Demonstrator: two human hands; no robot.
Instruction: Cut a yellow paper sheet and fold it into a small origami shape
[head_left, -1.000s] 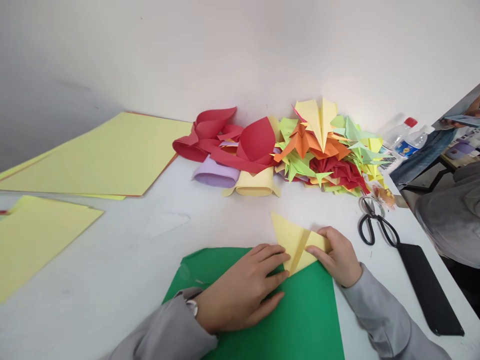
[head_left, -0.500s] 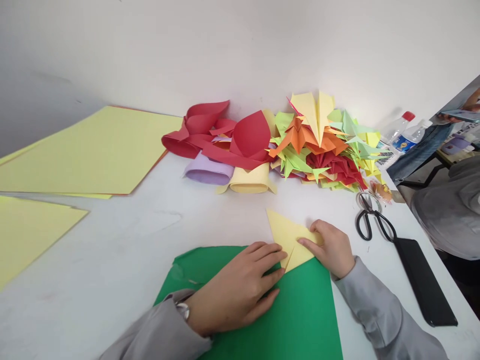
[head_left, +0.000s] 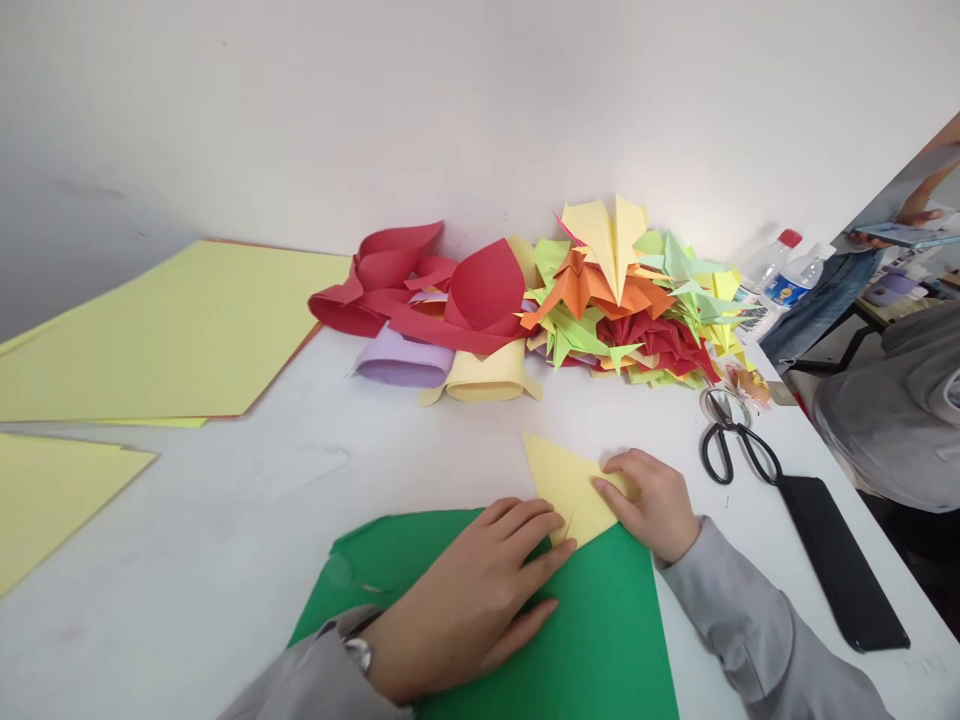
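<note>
Below the pale wall [head_left: 300,120], works at the white table [head_left: 420,470], with a green sheet [head_left: 600,630] spread close by and yellow sheets [head_left: 157,330] stacked off to the left. Beyond, has a bright pile [head_left: 615,310] of folded shapes, with rolled red pieces [head_left: 487,290] just left of it. Off to the right, has a black slab [head_left: 844,560] lying near the table's edge. Rests the left hand [head_left: 472,590] palm down over the green sheet, fingers a little apart, tips pressing the near left part of the yellow fold [head_left: 577,490]. Pinches the fold's right side with the right hand [head_left: 656,505], thumb on top; cannot see any fingers underneath. Has the fold across the green sheet's far edge, partly out over bare table: ahead and right of the left palm, directly left of the right hand, touching both. Points its sharp tip far and left, away from both; cannot settle its long axis with parts covered. Has scissors [head_left: 729,424] well right of the right hand. Wears a watch [head_left: 358,654] on the left wrist.
</note>
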